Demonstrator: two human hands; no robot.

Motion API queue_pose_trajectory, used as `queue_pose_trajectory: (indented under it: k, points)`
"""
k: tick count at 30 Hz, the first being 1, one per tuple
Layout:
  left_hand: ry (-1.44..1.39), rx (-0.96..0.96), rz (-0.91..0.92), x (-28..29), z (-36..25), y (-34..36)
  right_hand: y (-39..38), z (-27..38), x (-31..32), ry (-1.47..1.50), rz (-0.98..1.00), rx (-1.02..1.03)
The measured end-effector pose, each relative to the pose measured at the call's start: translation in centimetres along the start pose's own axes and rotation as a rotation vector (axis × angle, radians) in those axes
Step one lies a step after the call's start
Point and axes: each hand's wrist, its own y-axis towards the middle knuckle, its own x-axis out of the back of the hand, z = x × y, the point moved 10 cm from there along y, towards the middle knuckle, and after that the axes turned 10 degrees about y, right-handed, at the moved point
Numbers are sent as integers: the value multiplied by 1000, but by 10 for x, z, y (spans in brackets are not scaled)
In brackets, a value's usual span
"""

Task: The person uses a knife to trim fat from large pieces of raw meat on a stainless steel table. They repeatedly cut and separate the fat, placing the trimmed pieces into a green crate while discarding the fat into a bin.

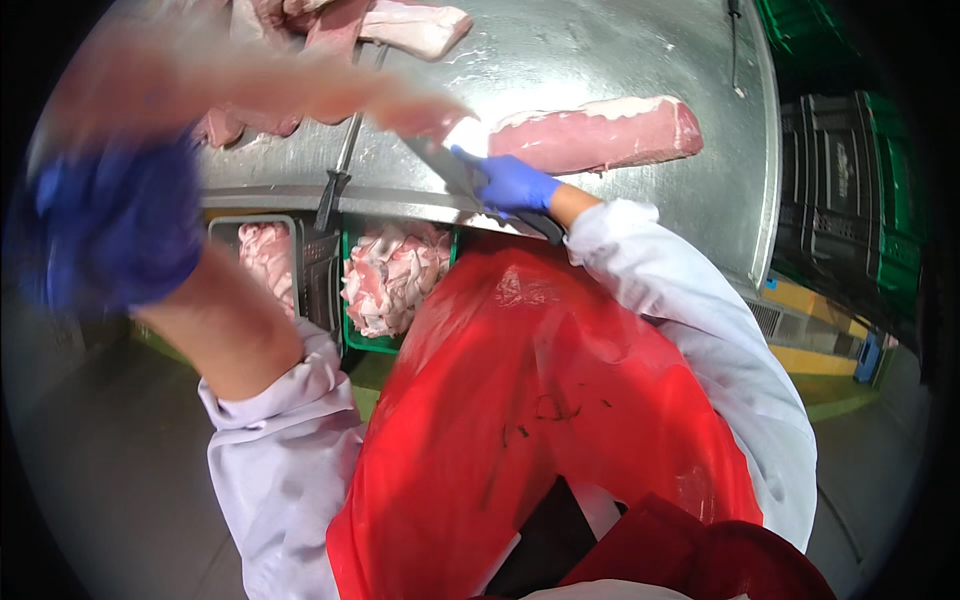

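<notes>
**Meat Cutting at a Shiny Metal Table**

On the metal table (600,60) lies a long pink piece of meat (600,133) with a white fatty top. It sits near the table's front edge, a little to the right of the middle.

A person in a red apron (520,400) and white sleeves stands at the table. Both hands wear blue gloves. The right hand (512,183) is closed tight around the dark handle of a knife (455,165). The blade points up and left, and its tip is just beside the left end of the long piece of meat.

The left hand (115,230) is up close and very blurry. It looks closed on a long, pale strip of meat (330,90) that stretches across to the right, but the blur makes the hold hard to see.

More pink cuts (400,25) lie at the far side of the table. A thin dark sharpening rod (338,165) rests across the table's front edge. Under the table, a green crate (395,275) holds pale meat scraps, and a grey tub (265,255) beside it holds more. Dark and green crates (850,180) are stacked on the right.
</notes>
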Motion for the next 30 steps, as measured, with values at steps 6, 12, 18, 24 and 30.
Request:
queue_pose_trajectory:
  k: [6,12,18,24,30]
  points:
    - [988,-164,-719,105,-100,-203,-106,-72,81,537,-258,55]
    - [1554,983,-521,197,86,-326,-167,-193,280,632,-963,264]
    - [1363,585,-140,51,362,-84,-157,-220,318,526,-1134,105]
    - [1637,364,244,-41,494,-35,-130,-201,348,511,-1096,-12]
    - [1228,383,506,-65,484,-40,-127,-163,369,77,-898,-360]
